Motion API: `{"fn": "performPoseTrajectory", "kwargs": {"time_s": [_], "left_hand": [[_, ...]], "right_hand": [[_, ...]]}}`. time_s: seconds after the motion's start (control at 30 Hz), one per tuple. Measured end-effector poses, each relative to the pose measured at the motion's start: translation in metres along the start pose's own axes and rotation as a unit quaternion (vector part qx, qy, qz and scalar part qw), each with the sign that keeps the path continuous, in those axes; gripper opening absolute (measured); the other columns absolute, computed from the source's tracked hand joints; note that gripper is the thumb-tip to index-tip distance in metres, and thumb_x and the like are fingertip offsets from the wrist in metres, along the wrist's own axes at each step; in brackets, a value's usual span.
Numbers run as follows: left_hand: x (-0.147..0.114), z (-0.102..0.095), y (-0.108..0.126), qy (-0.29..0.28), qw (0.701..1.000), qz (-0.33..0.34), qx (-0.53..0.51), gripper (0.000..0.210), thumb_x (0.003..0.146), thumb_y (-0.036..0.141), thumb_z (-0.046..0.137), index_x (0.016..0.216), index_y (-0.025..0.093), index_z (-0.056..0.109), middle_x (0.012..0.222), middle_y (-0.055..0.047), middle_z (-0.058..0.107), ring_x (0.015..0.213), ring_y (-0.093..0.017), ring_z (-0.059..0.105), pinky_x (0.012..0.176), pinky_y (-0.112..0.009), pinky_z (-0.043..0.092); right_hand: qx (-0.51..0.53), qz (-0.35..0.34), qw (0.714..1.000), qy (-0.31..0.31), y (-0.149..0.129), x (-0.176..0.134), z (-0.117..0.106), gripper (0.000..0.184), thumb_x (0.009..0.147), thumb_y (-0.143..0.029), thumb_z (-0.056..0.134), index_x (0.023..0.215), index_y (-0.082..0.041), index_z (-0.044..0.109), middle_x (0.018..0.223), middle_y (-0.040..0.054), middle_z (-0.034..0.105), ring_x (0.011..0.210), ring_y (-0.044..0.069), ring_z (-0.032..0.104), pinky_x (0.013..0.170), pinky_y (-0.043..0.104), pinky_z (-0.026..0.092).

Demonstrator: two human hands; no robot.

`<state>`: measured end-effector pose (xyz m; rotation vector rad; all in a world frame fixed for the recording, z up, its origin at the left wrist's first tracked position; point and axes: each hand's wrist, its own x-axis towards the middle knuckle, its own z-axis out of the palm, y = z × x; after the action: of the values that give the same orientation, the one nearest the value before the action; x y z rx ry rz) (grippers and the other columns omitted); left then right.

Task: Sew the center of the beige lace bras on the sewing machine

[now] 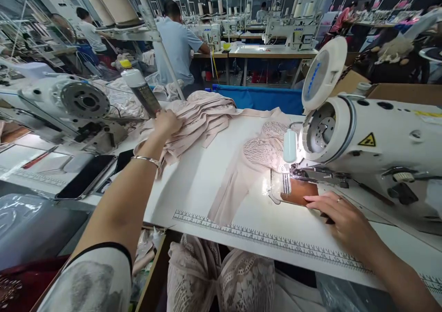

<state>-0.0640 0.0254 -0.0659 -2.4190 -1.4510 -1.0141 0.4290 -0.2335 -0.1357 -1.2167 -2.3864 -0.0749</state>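
Note:
My left hand (167, 122) reaches to a pile of beige fabric pieces (207, 114), its fingers curled at the pile's near-left end and partly hidden. Right behind it, a spray can (140, 88) with a yellow cap leans leftward in view. A beige lace bra (262, 153) lies under the head of the sewing machine (373, 132), one fabric wing trailing toward me. My right hand (345, 217) has its fingers together at the edge of a brown plate (299, 190) beside the needle area. Something small and dark shows beneath those fingers; what it is stays unclear.
A printed ruler (269, 238) runs along the table's front edge. Lace bra cups (221, 279) lie below it near my lap. Another sewing machine (65, 104) stands left, beside a dark phone-like slab (86, 176). A person in light blue (177, 44) sits ahead.

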Motion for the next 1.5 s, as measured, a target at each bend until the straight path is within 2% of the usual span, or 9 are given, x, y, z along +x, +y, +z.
{"fn": "performPoseTrajectory", "kwargs": {"time_s": [0.2, 0.43, 0.5, 0.67, 0.73, 0.93, 1.07, 1.2, 1.5], "left_hand": [[-0.001, -0.018, 0.023, 0.015, 0.992, -0.109, 0.065, 0.045, 0.075, 0.063, 0.059, 0.055, 0.022, 0.052, 0.086, -0.014, 0.065, 0.128, -0.038, 0.048, 0.102, -0.066, 0.034], [-0.066, -0.042, 0.114, 0.317, 0.945, -0.086, 0.008, 0.019, 0.080, 0.045, 0.055, 0.091, 0.032, 0.064, 0.112, -0.009, 0.064, 0.123, -0.040, 0.054, 0.116, -0.070, 0.022], [-0.094, -0.039, 0.141, 0.285, 0.957, -0.056, -0.031, 0.024, 0.079, 0.053, 0.052, 0.090, 0.036, 0.064, 0.107, -0.007, 0.065, 0.114, -0.037, 0.060, 0.107, -0.066, 0.039], [-0.117, -0.018, 0.197, 0.161, 0.980, 0.052, -0.109, 0.024, 0.092, 0.044, 0.049, 0.109, 0.039, 0.066, 0.110, -0.005, 0.070, 0.112, -0.031, 0.064, 0.097, -0.057, 0.051], [-0.114, -0.011, 0.207, 0.101, 0.991, 0.054, -0.075, 0.029, 0.096, 0.034, 0.049, 0.120, 0.033, 0.065, 0.117, -0.010, 0.069, 0.121, -0.033, 0.059, 0.104, -0.058, 0.045], [-0.159, -0.001, 0.238, -0.144, 0.980, -0.031, -0.134, 0.039, 0.099, 0.038, 0.049, 0.071, 0.020, 0.071, 0.083, -0.014, 0.068, 0.087, -0.030, 0.058, 0.081, -0.049, 0.048], [-0.192, -0.001, 0.279, -0.313, 0.829, -0.135, -0.444, 0.044, 0.093, 0.054, 0.055, 0.067, 0.019, 0.060, 0.070, -0.003, 0.059, 0.070, -0.019, 0.054, 0.065, -0.032, 0.047], [-0.187, 0.008, 0.293, -0.261, 0.734, -0.273, -0.564, 0.053, 0.084, 0.068, 0.061, 0.065, 0.021, 0.046, 0.059, 0.005, 0.036, 0.056, -0.011, 0.035, 0.053, -0.025, 0.031], [-0.160, 0.023, 0.282, -0.355, 0.771, -0.132, -0.512, 0.057, 0.090, 0.068, 0.049, 0.057, 0.024, 0.035, 0.056, 0.003, 0.035, 0.055, -0.014, 0.035, 0.056, -0.030, 0.033]], "right_hand": [[0.015, 0.000, 1.000, 0.011, -0.018, 0.005, 0.000, 0.045, 0.077, 0.005, 0.039, 0.098, -0.024, 0.065, 0.111, 0.0015, 0.076, 0.093, 0.021, 0.067, 0.079, 0.036, 0.054], [0.176, 0.087, 0.956, 0.219, -0.067, 0.021, -0.022, 0.033, 0.090, 0.000, 0.052, 0.095, -0.026, 0.072, 0.106, 0.0033, 0.075, 0.091, 0.019, 0.070, 0.076, 0.031, 0.057], [0.293, 0.115, 0.923, 0.223, -0.085, 0.033, -0.032, 0.029, 0.096, -0.009, 0.054, 0.086, -0.026, 0.075, 0.115, 0.0045, 0.073, 0.098, 0.020, 0.070, 0.084, 0.033, 0.058], [0.539, 0.017, 0.826, -0.163, -0.116, 0.054, -0.041, 0.035, 0.103, -0.027, 0.048, 0.085, -0.023, 0.077, 0.095, 0.0063, 0.076, 0.087, 0.018, 0.071, 0.083, 0.030, 0.057], [0.528, 0.035, 0.821, -0.216, -0.122, 0.050, -0.038, 0.034, 0.104, -0.024, 0.043, 0.092, -0.021, 0.075, 0.088, 0.0051, 0.075, 0.082, 0.016, 0.069, 0.079, 0.028, 0.055], [0.373, 0.232, 0.886, -0.147, -0.125, 0.027, -0.021, 0.027, 0.105, -0.029, 0.043, 0.093, -0.021, 0.066, 0.094, 0.0048, 0.067, 0.083, 0.017, 0.063, 0.075, 0.029, 0.051], [0.428, 0.259, 0.866, -0.021, -0.130, 0.028, 0.001, 0.040, 0.102, -0.050, 0.048, 0.077, -0.021, 0.058, 0.077, 0.0016, 0.061, 0.074, 0.016, 0.060, 0.072, 0.028, 0.049], [0.344, 0.395, 0.832, 0.186, -0.135, 0.031, 0.034, 0.045, 0.090, -0.064, 0.059, 0.075, -0.024, 0.046, 0.067, -0.0037, 0.046, 0.065, 0.015, 0.048, 0.063, 0.027, 0.044], [0.392, 0.363, 0.845, 0.016, -0.108, 0.030, 0.037, 0.055, 0.083, -0.077, 0.058, 0.071, -0.023, 0.053, 0.067, 0.0006, 0.054, 0.069, 0.020, 0.053, 0.066, 0.034, 0.047]]}}
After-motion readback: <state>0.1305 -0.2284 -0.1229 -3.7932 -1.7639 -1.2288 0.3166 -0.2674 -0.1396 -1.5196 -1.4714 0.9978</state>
